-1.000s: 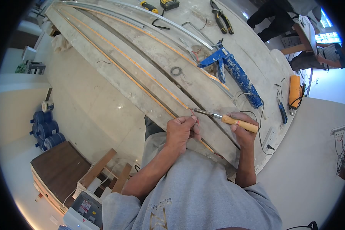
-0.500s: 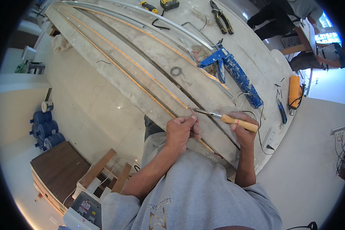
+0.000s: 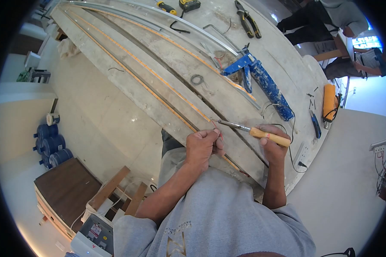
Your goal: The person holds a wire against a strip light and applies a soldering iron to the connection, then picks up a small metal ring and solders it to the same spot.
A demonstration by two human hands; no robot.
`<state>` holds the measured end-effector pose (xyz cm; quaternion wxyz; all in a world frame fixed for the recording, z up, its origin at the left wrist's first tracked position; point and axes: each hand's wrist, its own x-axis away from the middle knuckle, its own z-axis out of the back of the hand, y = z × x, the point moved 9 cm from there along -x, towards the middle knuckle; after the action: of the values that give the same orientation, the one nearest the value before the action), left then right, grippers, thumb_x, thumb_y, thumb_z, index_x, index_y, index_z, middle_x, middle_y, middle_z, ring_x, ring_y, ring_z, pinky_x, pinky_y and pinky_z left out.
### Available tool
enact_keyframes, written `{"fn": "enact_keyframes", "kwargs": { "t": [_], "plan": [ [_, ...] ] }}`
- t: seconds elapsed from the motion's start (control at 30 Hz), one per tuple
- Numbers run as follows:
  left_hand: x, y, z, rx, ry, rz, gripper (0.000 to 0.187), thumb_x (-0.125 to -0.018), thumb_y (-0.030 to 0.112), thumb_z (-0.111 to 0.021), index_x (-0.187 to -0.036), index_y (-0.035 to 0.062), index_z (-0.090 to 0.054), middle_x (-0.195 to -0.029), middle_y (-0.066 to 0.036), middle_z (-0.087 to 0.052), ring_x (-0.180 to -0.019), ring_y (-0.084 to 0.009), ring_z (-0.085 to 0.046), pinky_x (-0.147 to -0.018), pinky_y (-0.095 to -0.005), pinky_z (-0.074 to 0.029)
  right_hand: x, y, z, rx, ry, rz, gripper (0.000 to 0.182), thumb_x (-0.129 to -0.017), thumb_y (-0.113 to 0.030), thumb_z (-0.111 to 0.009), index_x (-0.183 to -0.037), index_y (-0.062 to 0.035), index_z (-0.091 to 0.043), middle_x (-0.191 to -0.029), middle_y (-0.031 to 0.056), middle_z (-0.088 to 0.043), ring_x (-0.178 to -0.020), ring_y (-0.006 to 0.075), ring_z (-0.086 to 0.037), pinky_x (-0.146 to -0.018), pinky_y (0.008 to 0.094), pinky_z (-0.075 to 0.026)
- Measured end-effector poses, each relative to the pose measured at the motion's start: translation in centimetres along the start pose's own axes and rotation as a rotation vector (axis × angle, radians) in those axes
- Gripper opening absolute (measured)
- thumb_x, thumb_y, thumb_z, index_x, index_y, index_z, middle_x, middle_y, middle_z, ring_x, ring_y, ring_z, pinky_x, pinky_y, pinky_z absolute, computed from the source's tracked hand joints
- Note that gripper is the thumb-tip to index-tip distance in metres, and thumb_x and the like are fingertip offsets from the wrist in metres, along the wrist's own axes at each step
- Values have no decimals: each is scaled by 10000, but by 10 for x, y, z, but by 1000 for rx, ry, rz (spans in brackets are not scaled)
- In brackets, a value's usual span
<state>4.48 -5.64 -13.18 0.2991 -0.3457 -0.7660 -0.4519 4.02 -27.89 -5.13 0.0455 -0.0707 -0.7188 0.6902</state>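
Note:
My right hand [image 3: 273, 143] is closed around the wooden handle of a soldering iron [image 3: 268, 136]. The iron's metal tip points left, near the end of an orange LED strip [image 3: 176, 92] that runs along the boards. Pinched in the fingers of my left hand [image 3: 201, 145] is a thin red wire [image 3: 214, 124], leading up close to the iron's tip. Whether tip, wire and strip touch is too small to tell. A second LED strip [image 3: 176, 112] lies along the board nearer me, passing beyond my left hand.
A blue caulking gun [image 3: 261, 81] lies beyond my hands, with pliers [image 3: 247, 19] farther back. To the right are a utility knife [image 3: 315, 125], an orange tool [image 3: 329, 103] and a power strip [image 3: 302, 155]. A person [image 3: 304, 21] stands across the table.
The soldering iron and my right hand have shifted slightly right, drawing the tip a little back from the strip's end. My left hand stays in place with the wire.

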Motion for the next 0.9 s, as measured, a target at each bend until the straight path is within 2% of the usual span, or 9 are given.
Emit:
{"fn": "enact_keyframes", "kwargs": {
  "t": [0.9],
  "plan": [
    [0,0,0,-1,3,0,192,-938,187,-613,-875,12,-657,-620,-44,-626,-497,-163,-608,-507,-279,-510,1,2,-1,-6,9,-13,292,-726,-61,-762,-979,65,-688,-999,179,-701,-935,241,-662,-861,347,-505]
  ]
}}
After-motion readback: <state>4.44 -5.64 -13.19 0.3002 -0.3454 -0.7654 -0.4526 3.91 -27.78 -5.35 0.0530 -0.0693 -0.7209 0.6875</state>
